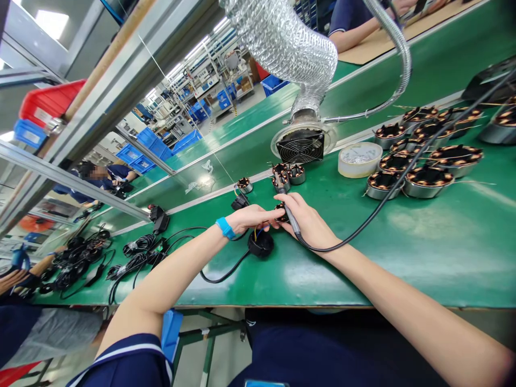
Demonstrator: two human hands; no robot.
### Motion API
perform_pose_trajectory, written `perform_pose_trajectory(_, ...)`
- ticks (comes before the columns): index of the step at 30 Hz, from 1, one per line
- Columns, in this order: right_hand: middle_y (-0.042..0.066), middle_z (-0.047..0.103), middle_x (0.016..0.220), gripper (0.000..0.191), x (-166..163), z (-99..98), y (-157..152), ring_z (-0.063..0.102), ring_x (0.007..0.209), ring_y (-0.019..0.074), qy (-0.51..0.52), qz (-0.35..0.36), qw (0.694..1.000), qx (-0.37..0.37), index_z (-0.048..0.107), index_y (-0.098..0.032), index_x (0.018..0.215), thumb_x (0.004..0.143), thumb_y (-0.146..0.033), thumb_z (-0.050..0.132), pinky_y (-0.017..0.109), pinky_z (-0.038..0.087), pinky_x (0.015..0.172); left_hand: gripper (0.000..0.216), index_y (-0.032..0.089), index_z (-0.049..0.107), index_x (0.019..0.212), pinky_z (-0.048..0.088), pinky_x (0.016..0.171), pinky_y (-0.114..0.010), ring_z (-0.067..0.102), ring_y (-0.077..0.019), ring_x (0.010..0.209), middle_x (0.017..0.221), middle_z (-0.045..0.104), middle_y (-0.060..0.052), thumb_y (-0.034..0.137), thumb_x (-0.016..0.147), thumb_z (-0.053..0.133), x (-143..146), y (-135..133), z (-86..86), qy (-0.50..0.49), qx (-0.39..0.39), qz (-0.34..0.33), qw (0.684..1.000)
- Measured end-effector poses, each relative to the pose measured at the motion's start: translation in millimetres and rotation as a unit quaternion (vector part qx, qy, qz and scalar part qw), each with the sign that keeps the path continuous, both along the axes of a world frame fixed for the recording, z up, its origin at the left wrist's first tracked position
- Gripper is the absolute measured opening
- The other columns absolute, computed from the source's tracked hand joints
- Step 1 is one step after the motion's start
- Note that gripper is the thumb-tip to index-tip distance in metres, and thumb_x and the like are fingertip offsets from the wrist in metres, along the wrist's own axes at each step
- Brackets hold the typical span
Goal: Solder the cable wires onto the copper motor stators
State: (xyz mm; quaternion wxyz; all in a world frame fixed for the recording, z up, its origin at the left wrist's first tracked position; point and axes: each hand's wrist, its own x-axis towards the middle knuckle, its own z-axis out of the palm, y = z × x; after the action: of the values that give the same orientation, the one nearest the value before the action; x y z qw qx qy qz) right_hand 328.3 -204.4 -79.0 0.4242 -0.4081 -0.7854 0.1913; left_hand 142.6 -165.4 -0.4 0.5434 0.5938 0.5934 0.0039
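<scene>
My right hand (pixel 304 217) is closed around the grey handle of a soldering iron (pixel 293 219), whose front end points away toward a few small stators beside the fan. My left hand (pixel 252 216), with a blue band at the wrist, pinches a small copper-wound stator (pixel 281 213). The fingers of both hands meet at this stator and hide most of it. Below the left fingers lies a round black housing (pixel 260 243) with thin yellow and blue wires and a black cable. Another small stator (pixel 244 185) rests just beyond my left hand.
A fan with a foil duct (pixel 300 146) stands behind the hands. Right of it are a roll of clear tape (pixel 360 159) and several larger stators (pixel 428 180). The iron's cord (pixel 374 215) crosses the bench. Coiled black cables (pixel 139 258) lie left; co-workers are nearby.
</scene>
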Motion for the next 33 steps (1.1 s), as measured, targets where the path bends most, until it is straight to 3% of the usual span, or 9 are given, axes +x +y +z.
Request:
perform_pose_trajectory(6,0.013,0.051,0.126,0.065,-1,-1.6,1,0.066,0.092,0.026,-0.016,-0.009,1.0,0.002,0.042,-0.02,0.141,0.078,-0.007,0.055,0.037,0.057,0.078,0.063,0.01,0.073,0.068,0.014,0.056,-0.03,0.028,-0.0068,0.056,0.062,0.058,-0.001,0.064,0.042,0.093,15,1,-7.4,-0.019,-0.012,0.048,0.999)
perform_pose_trajectory(12,0.014,0.051,0.129,0.061,-5,1.2,-2,0.066,0.099,0.0259,-0.028,-0.019,0.999,0.006,0.042,-0.02,0.14,0.083,-0.004,0.055,0.038,0.056,0.083,0.053,0.01,0.069,0.065,0.014,0.054,-0.028,0.029,-0.0049,0.054,0.064,0.058,0.0,0.048,0.04,0.095,14,-7,-6.5,-0.06,-0.03,0.124,0.99)
perform_pose_trajectory(17,0.014,0.056,0.123,0.05,-11,10.7,-5,0.064,0.101,0.0235,-0.069,-0.023,0.997,0.026,0.048,-0.018,0.135,0.088,-0.002,0.052,0.035,0.055,0.086,0.042,0.014,0.058,0.056,0.012,0.053,-0.027,0.022,-0.0041,0.052,0.051,0.041,0.007,0.035,0.041,0.092,13,-11,-10.2,-0.088,-0.037,0.175,0.98)
perform_pose_trajectory(19,0.014,0.058,0.119,0.045,-11,15.3,-7,0.064,0.099,0.024,-0.095,-0.033,0.994,0.041,0.051,-0.016,0.133,0.09,-0.003,0.052,0.035,0.056,0.084,0.039,0.016,0.053,0.053,0.014,0.052,-0.026,0.023,-0.0047,0.052,0.049,0.038,0.008,0.031,0.044,0.088,11,-12,-10.9,-0.086,-0.045,0.177,0.979)
perform_pose_trajectory(24,0.01,0.062,0.114,0.042,-8,25.8,-13,0.065,0.097,0.0215,-0.129,-0.064,0.988,0.063,0.054,-0.022,0.133,0.093,-0.007,0.052,0.029,0.056,0.084,0.029,0.016,0.056,0.056,0.028,0.055,-0.023,0.035,-0.0075,0.054,0.056,0.048,0.003,0.036,0.055,0.077,-2,-14,-13.3,-0.101,-0.027,0.167,0.98)
perform_pose_trajectory(29,0.01,0.061,0.117,0.045,-7,21.3,-12,0.066,0.096,0.0209,-0.098,-0.056,0.992,0.047,0.052,-0.021,0.134,0.092,-0.005,0.052,0.03,0.056,0.082,0.035,0.015,0.064,0.058,0.032,0.06,-0.026,0.04,-0.0109,0.057,0.055,0.051,0.0,0.047,0.07,0.073,-12,-21,-11.5,-0.086,0.006,0.046,0.995)
perform_pose_trajectory(33,0.013,0.056,0.124,0.052,-10,8.2,-7,0.065,0.099,0.0229,-0.065,-0.026,0.997,0.034,0.047,-0.018,0.138,0.089,-0.003,0.054,0.034,0.056,0.084,0.035,0.014,0.07,0.065,0.033,0.063,-0.026,0.047,-0.0121,0.062,0.062,0.059,-0.002,0.047,0.062,0.082,-16,-23,-12.6,-0.076,0.03,0.09,0.993)
